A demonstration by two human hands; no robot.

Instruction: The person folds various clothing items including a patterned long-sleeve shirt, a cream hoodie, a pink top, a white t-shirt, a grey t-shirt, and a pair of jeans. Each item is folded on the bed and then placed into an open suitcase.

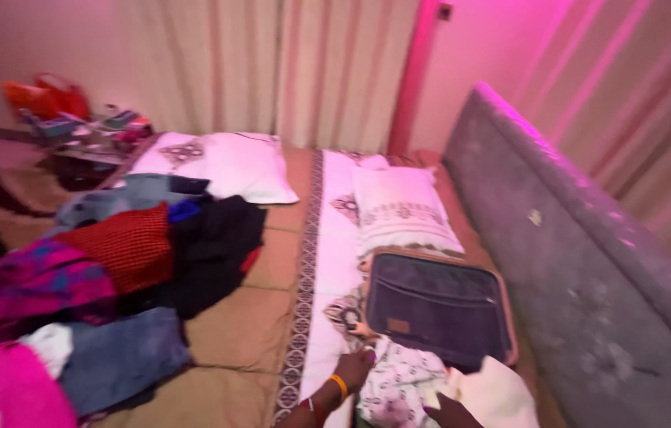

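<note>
Watching the head feed here. Nearest the camera, my left hand [353, 369], yellow band on the wrist, rests fingers-down and fairly flat on a white floral-print cloth [399, 384] at the bed's near edge, not clamped on anything as far as I can see. The right hand [448, 412] is mostly cut off by the frame, dark against a cream-white garment [498, 392]; can't tell if it's gripping or loose.

Just beyond sits the open dark-lined soft suitcase with a tan rim [438, 305], right beside the grey padded headboard [581, 261]. Its long axis runs roughly across the bed, its far edge touching a white patterned pillow [403, 208].

My guess at the risk: the cream garment hangs over the suitcase's near rim, so a tug could drag it off the bed edge or snag it.

Further left, a heap of mixed clothes [113, 269] in red, blue denim, black and pink, well apart from the case. Picture's blurry, so fine details are lost.
</note>
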